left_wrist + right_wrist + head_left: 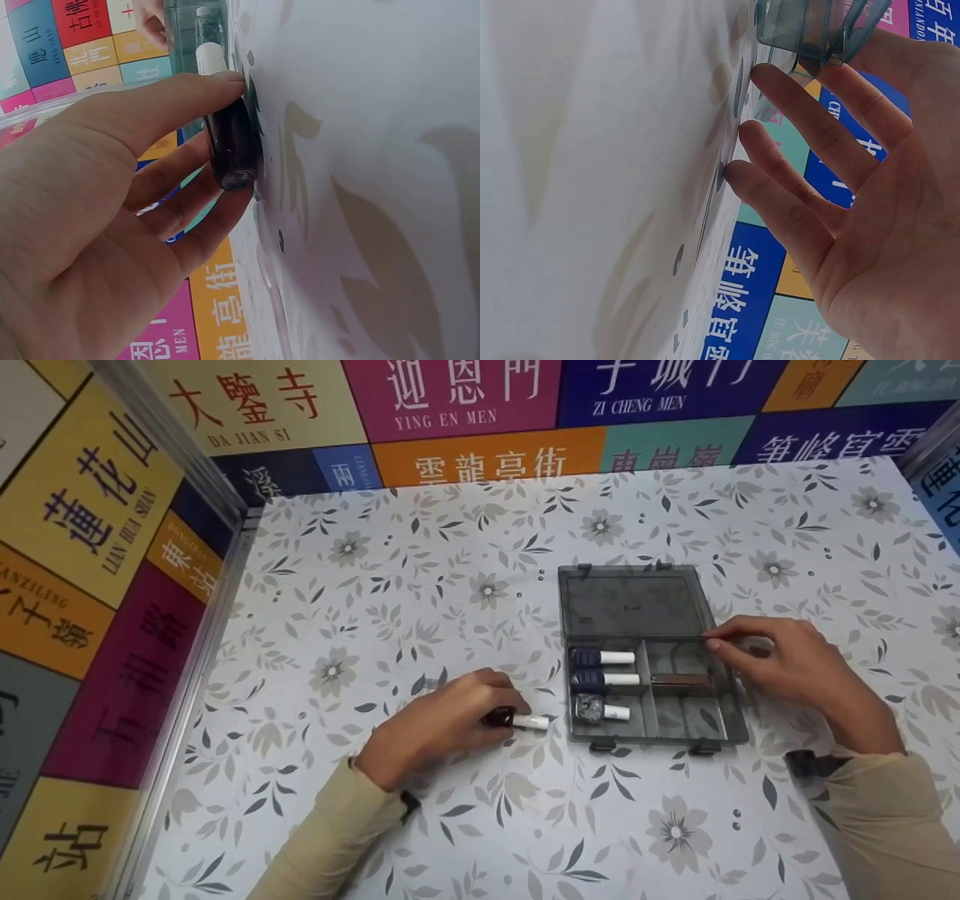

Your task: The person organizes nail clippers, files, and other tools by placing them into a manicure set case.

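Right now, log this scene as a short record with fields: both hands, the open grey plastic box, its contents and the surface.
Left hand: grips a dark nail-polish bottle with a white cap
Right hand: pinches the right edge of a grey see-through plastic box
Lid: open, folded back
Box, left side: two white-capped navy bottles, one white-capped grey glittery bottle
Box, right side: flat brown bar
Surface: white, printed with grey flowers and leaves

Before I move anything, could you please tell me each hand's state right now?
Left hand: holding a dark, white-capped bottle.
Right hand: pinching the edge of the open grey box.
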The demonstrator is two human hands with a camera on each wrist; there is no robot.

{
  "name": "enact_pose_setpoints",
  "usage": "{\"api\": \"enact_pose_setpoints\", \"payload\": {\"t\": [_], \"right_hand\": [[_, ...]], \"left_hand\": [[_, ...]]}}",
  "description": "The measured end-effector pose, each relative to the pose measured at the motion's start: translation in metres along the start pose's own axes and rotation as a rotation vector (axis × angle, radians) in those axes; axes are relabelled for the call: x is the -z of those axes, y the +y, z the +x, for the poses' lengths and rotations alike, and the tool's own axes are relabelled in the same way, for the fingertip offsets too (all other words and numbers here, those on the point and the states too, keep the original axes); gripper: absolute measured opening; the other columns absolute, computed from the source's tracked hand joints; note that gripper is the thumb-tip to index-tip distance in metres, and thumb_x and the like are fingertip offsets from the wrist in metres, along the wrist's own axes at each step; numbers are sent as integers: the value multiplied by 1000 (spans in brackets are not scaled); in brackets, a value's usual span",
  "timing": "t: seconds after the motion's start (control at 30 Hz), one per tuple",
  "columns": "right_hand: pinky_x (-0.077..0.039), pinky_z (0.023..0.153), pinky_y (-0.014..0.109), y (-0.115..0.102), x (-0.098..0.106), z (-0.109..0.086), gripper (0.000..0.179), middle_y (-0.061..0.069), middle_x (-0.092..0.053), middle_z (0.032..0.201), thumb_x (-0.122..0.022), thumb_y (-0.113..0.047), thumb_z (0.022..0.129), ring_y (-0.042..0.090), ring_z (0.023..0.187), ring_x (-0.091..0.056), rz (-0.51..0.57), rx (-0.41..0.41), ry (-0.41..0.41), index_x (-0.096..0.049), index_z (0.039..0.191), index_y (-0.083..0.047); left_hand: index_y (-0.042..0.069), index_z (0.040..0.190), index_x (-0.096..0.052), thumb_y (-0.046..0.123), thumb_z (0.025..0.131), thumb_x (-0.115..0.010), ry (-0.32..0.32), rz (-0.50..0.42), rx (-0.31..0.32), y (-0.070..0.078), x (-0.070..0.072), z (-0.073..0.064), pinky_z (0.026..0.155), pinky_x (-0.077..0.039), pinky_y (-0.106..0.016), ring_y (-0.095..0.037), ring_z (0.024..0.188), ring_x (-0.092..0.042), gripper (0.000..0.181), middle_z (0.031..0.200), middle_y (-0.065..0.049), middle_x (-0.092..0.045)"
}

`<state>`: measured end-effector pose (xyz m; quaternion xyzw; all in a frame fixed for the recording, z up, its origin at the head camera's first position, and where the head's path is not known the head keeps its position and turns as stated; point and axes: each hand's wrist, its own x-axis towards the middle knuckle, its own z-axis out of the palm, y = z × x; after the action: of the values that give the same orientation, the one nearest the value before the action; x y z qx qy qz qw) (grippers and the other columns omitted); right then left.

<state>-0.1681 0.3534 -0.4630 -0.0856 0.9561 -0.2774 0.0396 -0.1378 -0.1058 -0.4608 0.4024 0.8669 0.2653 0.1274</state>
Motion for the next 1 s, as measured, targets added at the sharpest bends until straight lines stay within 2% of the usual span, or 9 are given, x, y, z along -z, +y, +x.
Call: {"api": "enact_pose_setpoints", "payload": {"t": [0.13, 0.23, 0.53, 0.67, 0.9, 1.0], "right_hand": [[-43, 89, 8, 0, 0, 1, 18, -5, -82, 115, -73, -44, 103, -2, 110, -65, -8, -3, -5, -82, 117, -37], [-43, 89, 7, 0, 0, 2, 18, -5, -82, 114, -73, -45, 103, 0, 109, -67, -7, -7, -5, -82, 116, -37], [-42, 85, 3, 0, -1, 2, 17, -5, -82, 112, -74, -43, 103, -16, 100, -60, 6, -3, -7, -83, 115, -36], [-41, 85, 1, 0, -1, 1, 17, -4, -82, 113, -74, -43, 103, -18, 98, -59, 17, -8, -14, -83, 115, -35], [-41, 86, -2, -1, -1, 2, 17, -2, -82, 113, -74, -41, 103, -18, 98, -60, 29, 12, -4, -83, 116, -32], [-41, 86, -2, -1, -2, 2, 17, -2, -82, 113, -74, -40, 103, -17, 98, -60, 28, 17, 0, -83, 116, -33]], "left_hand": [[15, 125, -79, 13, 97, -79, 9, -1, -22, 2, 3, 1, 98, -60, -27, -16, 112, -69, 28, 124, -1, -73], [15, 128, -77, 16, 96, -81, 15, 3, -30, 4, 6, 3, 98, -60, -27, -16, 113, -68, 32, 126, -2, -71], [13, 130, -76, 19, 99, -79, 55, -5, -89, 11, 6, 12, 97, -59, -24, -15, 111, -67, 32, 124, -2, -71], [13, 130, -76, 20, 99, -79, 48, 9, -124, 16, 6, 20, 98, -59, -26, -17, 112, -67, 32, 124, -3, -72], [10, 128, -77, 18, 100, -76, 48, 56, -242, 27, 2, 42, 98, -59, -25, -21, 113, -68, 30, 123, -7, -72], [11, 130, -76, 18, 101, -75, 44, 68, -264, 33, 1, 50, 100, -58, -23, -20, 115, -68, 30, 126, -7, -72]]}}
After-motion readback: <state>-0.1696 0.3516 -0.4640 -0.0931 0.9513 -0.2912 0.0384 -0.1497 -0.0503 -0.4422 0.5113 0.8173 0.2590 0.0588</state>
